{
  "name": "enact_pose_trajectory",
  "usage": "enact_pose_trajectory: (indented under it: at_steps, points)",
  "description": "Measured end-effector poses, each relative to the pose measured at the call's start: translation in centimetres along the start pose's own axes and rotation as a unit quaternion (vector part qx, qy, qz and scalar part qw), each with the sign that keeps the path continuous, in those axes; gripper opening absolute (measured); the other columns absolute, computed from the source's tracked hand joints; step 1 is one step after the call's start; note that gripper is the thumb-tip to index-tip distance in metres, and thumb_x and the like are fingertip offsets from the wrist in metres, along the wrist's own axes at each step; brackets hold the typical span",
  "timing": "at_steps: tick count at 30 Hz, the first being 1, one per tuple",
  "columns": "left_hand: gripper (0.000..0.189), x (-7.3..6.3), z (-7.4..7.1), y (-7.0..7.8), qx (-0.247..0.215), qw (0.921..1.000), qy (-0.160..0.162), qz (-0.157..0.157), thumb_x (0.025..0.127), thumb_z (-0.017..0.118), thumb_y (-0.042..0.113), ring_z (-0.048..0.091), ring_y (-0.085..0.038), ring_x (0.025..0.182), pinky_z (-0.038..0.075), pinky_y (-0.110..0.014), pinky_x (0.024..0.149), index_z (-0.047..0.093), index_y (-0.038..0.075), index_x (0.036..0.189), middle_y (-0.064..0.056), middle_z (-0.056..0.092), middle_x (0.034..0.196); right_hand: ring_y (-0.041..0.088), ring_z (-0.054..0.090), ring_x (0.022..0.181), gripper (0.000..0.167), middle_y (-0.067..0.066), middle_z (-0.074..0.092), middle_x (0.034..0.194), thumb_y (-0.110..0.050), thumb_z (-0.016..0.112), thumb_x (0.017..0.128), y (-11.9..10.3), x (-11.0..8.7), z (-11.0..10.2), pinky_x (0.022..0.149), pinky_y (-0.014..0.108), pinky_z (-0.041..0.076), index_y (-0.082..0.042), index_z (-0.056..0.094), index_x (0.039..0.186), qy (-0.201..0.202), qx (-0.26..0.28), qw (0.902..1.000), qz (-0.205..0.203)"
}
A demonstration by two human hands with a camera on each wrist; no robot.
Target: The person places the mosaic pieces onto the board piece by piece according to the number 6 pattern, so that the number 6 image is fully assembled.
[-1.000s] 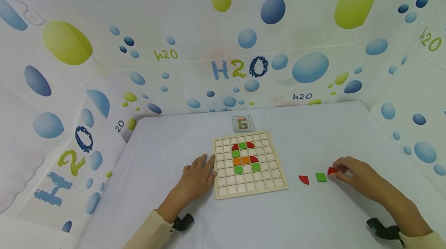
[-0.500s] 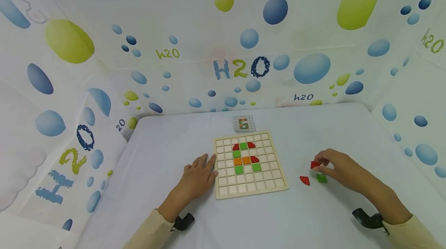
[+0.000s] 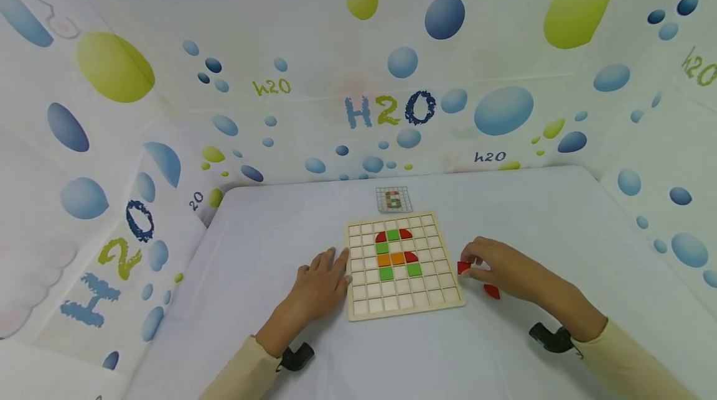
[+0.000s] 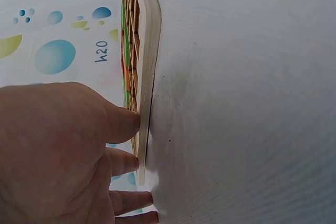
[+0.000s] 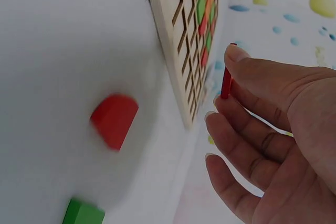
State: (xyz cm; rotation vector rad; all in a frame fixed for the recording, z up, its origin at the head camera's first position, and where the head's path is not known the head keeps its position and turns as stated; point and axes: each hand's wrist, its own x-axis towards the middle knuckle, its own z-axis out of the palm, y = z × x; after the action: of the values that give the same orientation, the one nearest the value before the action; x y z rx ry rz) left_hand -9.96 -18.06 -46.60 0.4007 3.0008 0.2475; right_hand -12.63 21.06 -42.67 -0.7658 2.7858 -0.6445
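In the head view, a wooden grid board (image 3: 388, 288) lies on the white table with green, orange and red tiles forming a figure in its cells. My left hand (image 3: 319, 285) rests at its left side; in the left wrist view the thumb (image 4: 123, 124) touches the board's edge. My right hand (image 3: 498, 268) pinches a red tile (image 3: 463, 267) between thumb and fingers, close to the board's right edge. Below that hand lies a red quarter-circle tile (image 3: 492, 291). A green tile (image 5: 84, 212) shows in the right wrist view and is hidden by the hand in the head view.
Behind the board lies a small card (image 3: 394, 200) printed with a gridded coloured figure. White cloth with blue and green drops hangs behind the table (image 3: 280, 219) and along both sides.
My right hand has carried the red tile leftward from beyond the green tile to near the board's right edge. The left hand stays at the board's left side.
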Motion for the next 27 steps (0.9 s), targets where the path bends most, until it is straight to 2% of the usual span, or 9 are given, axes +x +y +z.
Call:
enact_pose_trajectory:
  at_steps: [7, 13, 19, 27]
  points:
    - [0.060, -0.2, -0.7, 0.5, -0.012, 0.9999, -0.009, -0.001, 0.110, 0.053, 0.036, 0.041, -0.044, 0.149, 0.041, -0.069, 0.106, 0.042, 0.008, 0.162, -0.025, 0.039, 0.163, 0.008, 0.061, 0.097, 0.020, -0.013, 0.063, 0.103, -0.028, 0.081, 0.095, -1.4, 1.9, 1.5, 0.089, 0.031, 0.058, -0.023, 0.072, 0.112, -0.020, -0.004, 0.9996, -0.019]
    - [0.060, 0.0, 0.1, 0.1, 0.001, 1.0000, 0.000, -0.004, 0.111, 0.050, 0.040, 0.041, -0.043, 0.150, 0.042, -0.067, 0.107, 0.041, 0.012, 0.163, -0.022, 0.039, 0.164, 0.009, 0.055, 0.088, 0.019, -0.012, 0.062, 0.099, -0.032, 0.083, 0.093, -3.0, 3.1, 2.4, 0.083, 0.031, 0.055, -0.022, 0.071, 0.105, -0.021, -0.032, 0.9983, -0.043]
    - [0.060, 0.1, 0.5, -0.1, -0.004, 1.0000, 0.007, -0.004, 0.110, 0.051, 0.041, 0.042, -0.042, 0.149, 0.042, -0.068, 0.106, 0.042, 0.013, 0.163, -0.022, 0.040, 0.164, 0.009, 0.054, 0.088, 0.021, -0.013, 0.061, 0.097, -0.034, 0.084, 0.091, -4.1, 3.7, 3.3, 0.086, 0.033, 0.055, -0.023, 0.071, 0.104, -0.025, -0.059, 0.9962, -0.059]
    - [0.060, -0.1, -0.6, 0.6, -0.002, 0.9999, -0.011, -0.006, 0.110, 0.053, 0.037, 0.041, -0.044, 0.150, 0.041, -0.068, 0.107, 0.041, 0.009, 0.163, -0.024, 0.039, 0.163, 0.010, 0.059, 0.092, 0.026, -0.008, 0.066, 0.104, -0.034, 0.083, 0.092, -4.6, 4.3, 4.0, 0.090, 0.036, 0.057, -0.019, 0.075, 0.110, -0.020, -0.082, 0.9927, -0.086]
